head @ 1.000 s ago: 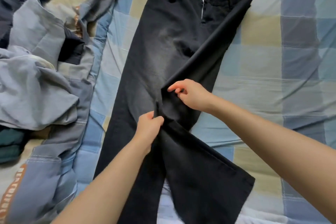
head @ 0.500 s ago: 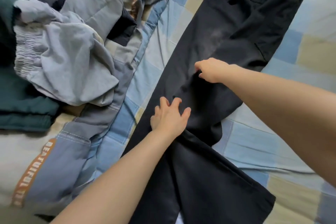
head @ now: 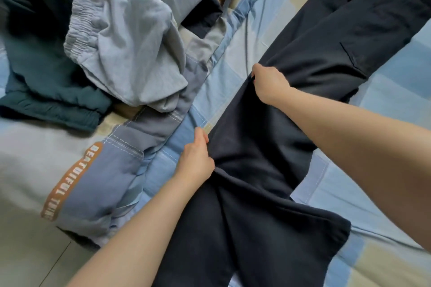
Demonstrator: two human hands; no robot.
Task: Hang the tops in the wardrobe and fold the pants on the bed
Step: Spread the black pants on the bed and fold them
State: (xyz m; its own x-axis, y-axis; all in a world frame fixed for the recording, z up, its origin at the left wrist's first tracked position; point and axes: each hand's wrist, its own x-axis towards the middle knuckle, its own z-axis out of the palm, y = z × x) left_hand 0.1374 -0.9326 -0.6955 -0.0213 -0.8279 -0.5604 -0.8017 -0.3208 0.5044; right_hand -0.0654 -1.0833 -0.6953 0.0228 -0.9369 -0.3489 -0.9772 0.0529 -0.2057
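Black pants (head: pixel 268 151) lie on the checked bedsheet (head: pixel 233 53), folded lengthwise, one leg over the other. The left hand (head: pixel 197 158) pinches their near-left edge with curled fingers, and the right hand (head: pixel 269 84), beyond it and to its right, grips the same edge closer to the waist. Left of both hands lies a heap of clothes: grey garment (head: pixel 130 53), dark green garment (head: pixel 42 72).

You get soft, even daylight with faint shadows and no glare, slight motion blur at the far left, and wide-angle bending toward the edges of the bed (head: pixel 233 58).
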